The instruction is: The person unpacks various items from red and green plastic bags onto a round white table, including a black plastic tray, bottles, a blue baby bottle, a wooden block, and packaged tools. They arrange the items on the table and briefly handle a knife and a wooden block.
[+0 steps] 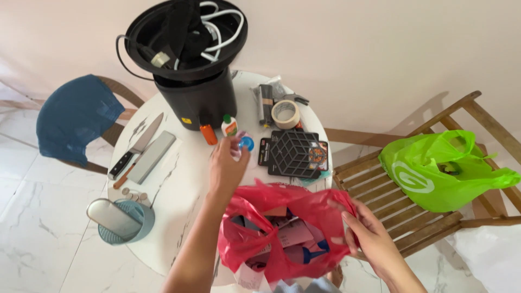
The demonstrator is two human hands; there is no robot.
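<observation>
Red bag open at the bottom centre, small blue piece going onto the table.

Our left hand [227,168] pinches a small blue-capped item [245,143] mid-frame, beside a black gridded package [293,153] with a round label. Our right hand [372,236] grips the red plastic bag [282,228] by its rim, boxes inside. Bare tabletop [179,184] lies left of our arm; a knife [135,145], a tape roll [285,113] and a black bin [190,59] crowd the upper part.

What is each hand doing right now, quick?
Left hand: closed on a small blue-capped item above the table.
Right hand: pinching the red bag rim.
</observation>
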